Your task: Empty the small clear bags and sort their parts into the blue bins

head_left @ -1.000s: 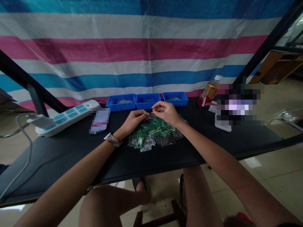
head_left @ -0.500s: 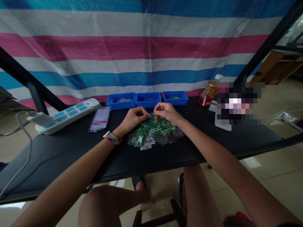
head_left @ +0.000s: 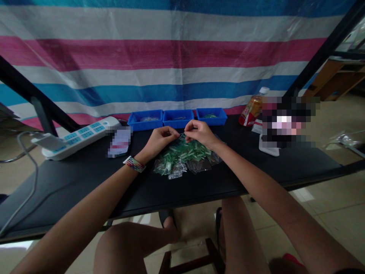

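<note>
My left hand (head_left: 163,139) is closed in a pinch above the left side of a pile of small green packets (head_left: 188,152). Close beside it, my right hand (head_left: 200,134) pinches too, over the back of the pile. A tiny thin piece shows between the two sets of fingertips, too small to name. Clear plastic bags (head_left: 199,165) lie along the pile's front edge, some with thin sticks in them. Behind my hands stand three blue trays: the left tray (head_left: 145,126) and the right tray (head_left: 211,120) hold small bits, and the middle tray (head_left: 178,123) holds a few thin pieces.
On the left of the black table (head_left: 85,182) lie a white power strip (head_left: 82,139) with a plugged-in charger and a phone (head_left: 119,142). A drink bottle (head_left: 251,110) and a white device (head_left: 268,147) are at the right. Striped sheeting (head_left: 182,53) hangs behind.
My fingertips have shifted slightly, and the left fingers are a little more stretched toward the right hand. Both hands stay pinched over the pile.
</note>
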